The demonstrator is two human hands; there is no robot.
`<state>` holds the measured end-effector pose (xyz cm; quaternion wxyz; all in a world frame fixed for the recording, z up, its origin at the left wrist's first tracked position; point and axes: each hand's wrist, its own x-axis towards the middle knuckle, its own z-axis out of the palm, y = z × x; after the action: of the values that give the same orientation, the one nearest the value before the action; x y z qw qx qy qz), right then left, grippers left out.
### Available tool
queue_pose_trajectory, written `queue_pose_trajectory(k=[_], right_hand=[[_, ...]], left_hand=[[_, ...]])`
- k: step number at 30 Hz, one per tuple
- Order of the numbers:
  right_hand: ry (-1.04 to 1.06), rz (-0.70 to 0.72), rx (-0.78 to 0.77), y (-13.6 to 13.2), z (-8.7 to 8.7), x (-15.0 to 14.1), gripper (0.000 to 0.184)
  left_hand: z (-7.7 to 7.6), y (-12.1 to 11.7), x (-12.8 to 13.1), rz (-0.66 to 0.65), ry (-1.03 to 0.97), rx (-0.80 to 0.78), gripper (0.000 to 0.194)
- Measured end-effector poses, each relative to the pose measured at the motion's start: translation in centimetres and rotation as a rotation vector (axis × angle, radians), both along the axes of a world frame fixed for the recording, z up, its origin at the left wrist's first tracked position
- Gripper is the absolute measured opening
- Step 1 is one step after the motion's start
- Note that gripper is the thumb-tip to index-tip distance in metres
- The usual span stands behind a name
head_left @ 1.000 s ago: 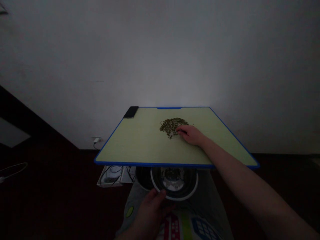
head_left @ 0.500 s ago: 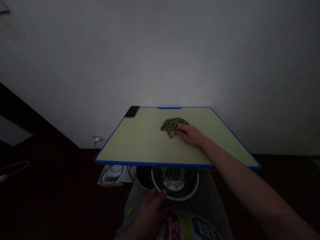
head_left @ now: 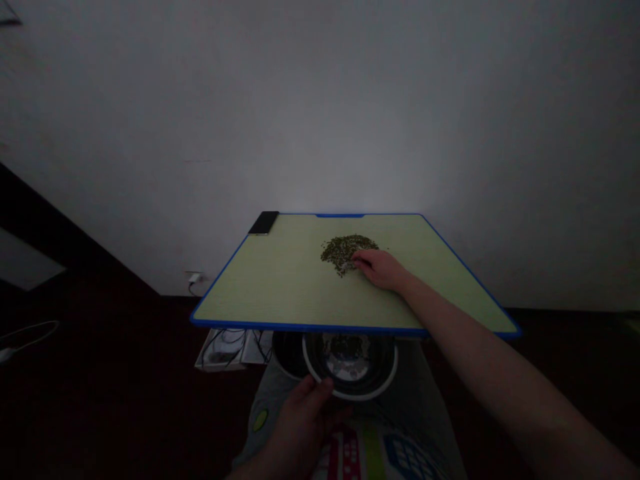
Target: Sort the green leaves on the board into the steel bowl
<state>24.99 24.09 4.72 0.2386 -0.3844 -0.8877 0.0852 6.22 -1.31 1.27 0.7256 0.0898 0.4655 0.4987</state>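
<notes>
Small green beans, like mung beans (head_left: 343, 251), lie in a loose patch on the pale table top (head_left: 270, 287). My right hand (head_left: 379, 267) reaches in from the right, its thumb and fingers pinched together at the patch's near right edge. Whatever sits between those fingertips is too small to make out. Below the table's front edge, a metal bowl (head_left: 390, 377) rests over my lap with some dark bits inside. My left hand (head_left: 307, 413) grips its near left rim, thumb on top. The table hides the bowl's far side.
A black phone (head_left: 263, 223) lies at the table's far left corner. Another dark bowl (head_left: 287, 357) sits partly behind the first. On the floor, a white box (head_left: 220, 367) holds cables. A charger (head_left: 195, 277) is plugged into the wall (head_left: 320, 107) behind the table.
</notes>
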Motion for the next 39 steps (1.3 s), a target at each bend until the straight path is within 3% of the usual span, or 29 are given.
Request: queue_pose_trajectory(k=[39], right_hand=[[-0.041,-0.052,0.026,0.11,-0.17,-0.18,0.025]], left_hand=[[-0.62,0.23,-0.11,-0.013,-0.033,0.015,0.017]])
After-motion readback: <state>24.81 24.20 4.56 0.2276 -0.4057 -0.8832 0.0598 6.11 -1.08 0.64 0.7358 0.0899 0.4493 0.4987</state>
